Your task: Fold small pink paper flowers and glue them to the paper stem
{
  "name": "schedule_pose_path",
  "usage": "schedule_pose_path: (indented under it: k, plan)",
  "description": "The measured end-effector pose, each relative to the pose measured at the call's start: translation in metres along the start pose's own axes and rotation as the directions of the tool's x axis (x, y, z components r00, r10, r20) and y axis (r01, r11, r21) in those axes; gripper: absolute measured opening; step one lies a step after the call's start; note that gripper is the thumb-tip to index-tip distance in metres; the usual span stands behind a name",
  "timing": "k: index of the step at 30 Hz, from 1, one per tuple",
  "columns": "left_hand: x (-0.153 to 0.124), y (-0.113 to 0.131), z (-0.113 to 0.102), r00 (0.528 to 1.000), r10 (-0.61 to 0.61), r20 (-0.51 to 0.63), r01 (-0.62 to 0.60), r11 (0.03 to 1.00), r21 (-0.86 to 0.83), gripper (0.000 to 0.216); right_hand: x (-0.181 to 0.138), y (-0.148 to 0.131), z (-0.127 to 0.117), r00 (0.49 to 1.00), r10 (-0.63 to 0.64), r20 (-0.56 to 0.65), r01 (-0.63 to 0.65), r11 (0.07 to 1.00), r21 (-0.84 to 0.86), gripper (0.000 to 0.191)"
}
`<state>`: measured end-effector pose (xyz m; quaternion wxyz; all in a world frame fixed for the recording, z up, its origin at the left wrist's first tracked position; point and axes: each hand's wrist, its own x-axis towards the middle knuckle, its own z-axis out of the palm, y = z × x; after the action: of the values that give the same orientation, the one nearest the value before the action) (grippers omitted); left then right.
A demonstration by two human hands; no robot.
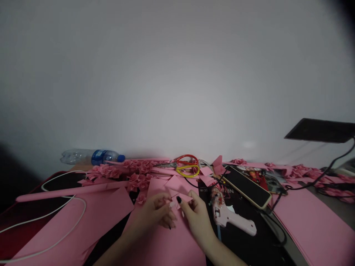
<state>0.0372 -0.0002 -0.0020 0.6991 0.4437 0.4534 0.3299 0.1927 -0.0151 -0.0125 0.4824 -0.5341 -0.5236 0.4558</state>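
Between my two hands is a small folded piece of pink paper [185, 197], held over a larger pink sheet [177, 240]. My right hand [195, 212] pinches it between thumb and fingers from the right. On its left side, my left hand [159, 210] has its fingertips curled at the paper's edge, thumb and fingers closed together. Just beyond the hands lie several pink paper flowers [138, 181] and a pair of scissors [187, 165] with red and yellow handles. A pale pink glue gun [234, 218] lies right of my right hand.
A smartphone [246, 186] rests at the right, near a stack of pink sheets [316, 221]. Along the wall at left lies a plastic bottle [97, 157]. A white cable [76, 218] crosses pink paper, and a dark flat panel [321, 130] overhangs the right side.
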Motion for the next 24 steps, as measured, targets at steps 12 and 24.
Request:
schedule_pose_path:
  k: [12, 24]
  plan:
    - [0.000, -0.002, -0.003, 0.994, -0.081, -0.068, 0.063, 0.971, -0.231, 0.049, -0.006, -0.008, -0.003, 0.974, -0.222, 0.052, 0.228, 0.958, -0.172, 0.012]
    - [0.003, -0.008, -0.013, 1.000, -0.021, -0.002, 0.021, 0.990, -0.139, 0.039, -0.002, -0.010, -0.003, 0.977, -0.199, 0.075, 0.202, 0.979, -0.038, 0.024]
